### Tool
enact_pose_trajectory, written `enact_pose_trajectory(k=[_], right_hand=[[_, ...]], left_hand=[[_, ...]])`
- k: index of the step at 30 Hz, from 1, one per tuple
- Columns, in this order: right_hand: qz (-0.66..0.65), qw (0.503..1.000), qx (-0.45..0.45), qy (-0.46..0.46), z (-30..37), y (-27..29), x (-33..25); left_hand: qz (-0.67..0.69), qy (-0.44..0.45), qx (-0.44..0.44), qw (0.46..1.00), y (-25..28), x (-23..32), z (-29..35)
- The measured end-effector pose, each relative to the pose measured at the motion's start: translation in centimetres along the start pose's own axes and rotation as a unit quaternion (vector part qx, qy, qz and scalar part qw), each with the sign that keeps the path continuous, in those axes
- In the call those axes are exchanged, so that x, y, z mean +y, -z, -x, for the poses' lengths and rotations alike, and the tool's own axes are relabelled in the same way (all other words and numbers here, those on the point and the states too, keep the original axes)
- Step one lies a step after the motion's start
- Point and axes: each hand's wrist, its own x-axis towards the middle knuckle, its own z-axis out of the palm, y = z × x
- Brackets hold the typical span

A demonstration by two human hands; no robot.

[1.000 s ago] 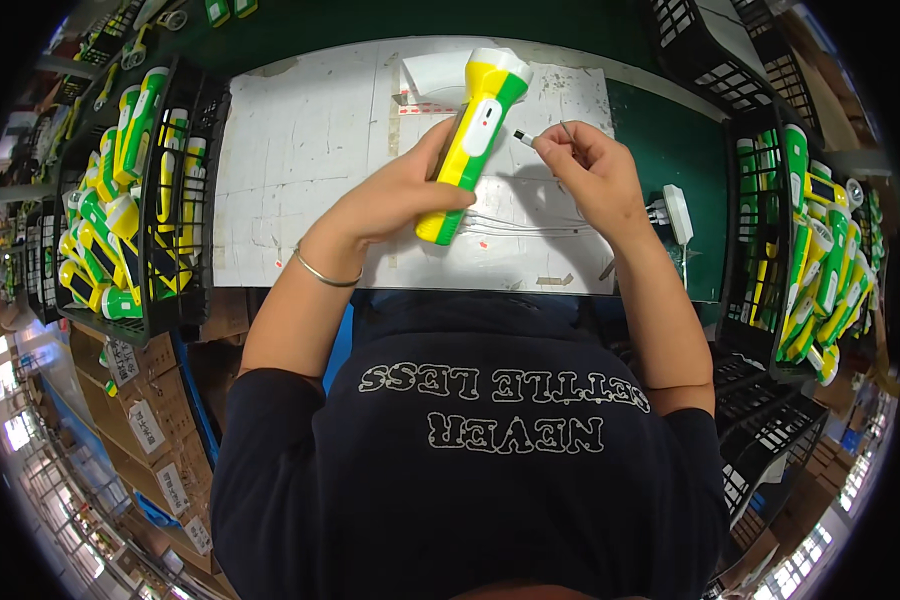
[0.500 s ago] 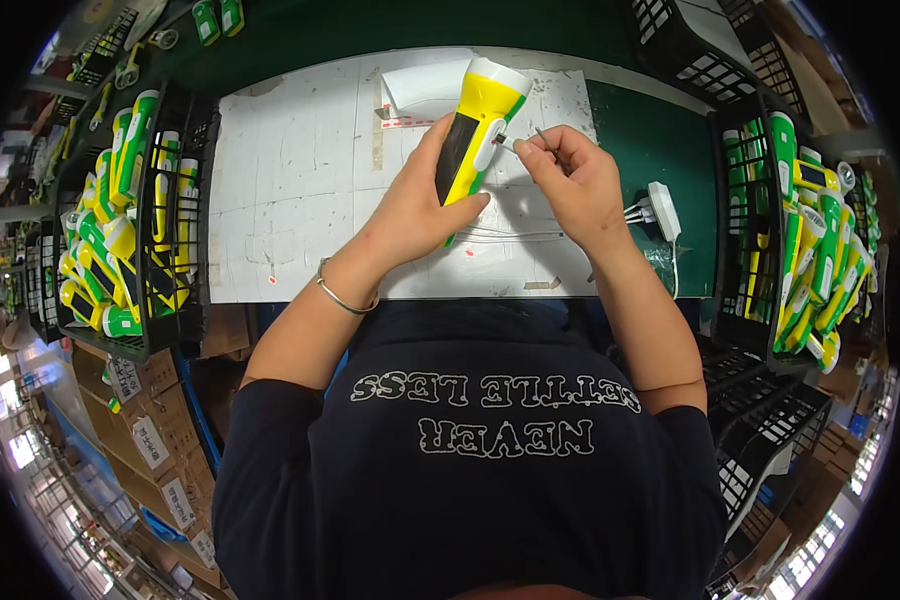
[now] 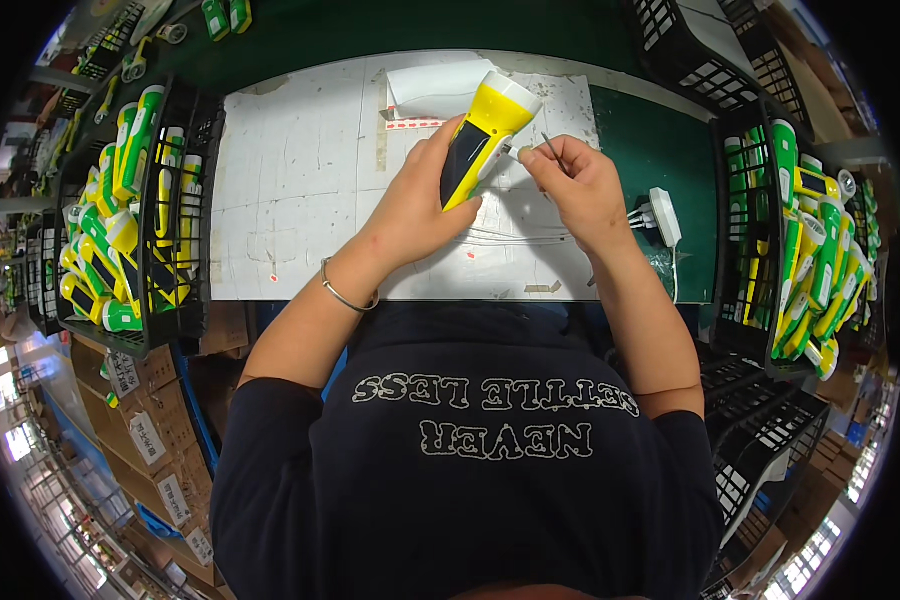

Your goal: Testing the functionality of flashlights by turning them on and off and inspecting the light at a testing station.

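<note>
Tilted over the white work surface is a yellow flashlight (image 3: 505, 108) with a pale lens end and a dark panel along its body. My left hand (image 3: 415, 205) wraps round its lower body, with the lens end pointing up and to the right. My right hand (image 3: 585, 190) is closed just right of the flashlight, thumb and forefinger pinched together near its side switch area. A thin dark rod (image 3: 551, 148) sticks out between those fingers. Something small and pale shows between the fingertips and the flashlight; I cannot make out what it is.
Black crates full of green and yellow flashlights stand at left (image 3: 177, 290) and right (image 3: 745, 215). A white charger (image 3: 662, 213) with leads lies right of my hand. Thin white cables (image 3: 515, 240) cross the board (image 3: 300, 200). A curled white sheet (image 3: 430, 88) lies behind the flashlight.
The flashlight has shifted slightly right and turned, showing less of its side. My right fingers have drawn slightly away from its side, and the dark rod now shows more plainly.
</note>
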Motion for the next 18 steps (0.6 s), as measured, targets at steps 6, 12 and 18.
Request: enact_pose_trajectory(k=[6, 12, 18], right_hand=[[0.008, 1.0, 0.019, 0.013, -0.1, -0.4, 0.2], [0.0, 1.0, 0.006, -0.01, -0.6, -1.0, -0.2], [0.092, 0.994, -0.011, 0.051, 0.0, -0.3, 1.8]], left_hand=[[-0.098, 0.034, 0.032, 0.994, -0.4, 1.2, 0.1], [-0.094, 0.045, 0.038, 0.994, 0.0, 0.9, 0.2], [-0.186, 0.018, 0.214, 0.959, 5.0, -0.1, -0.2]])
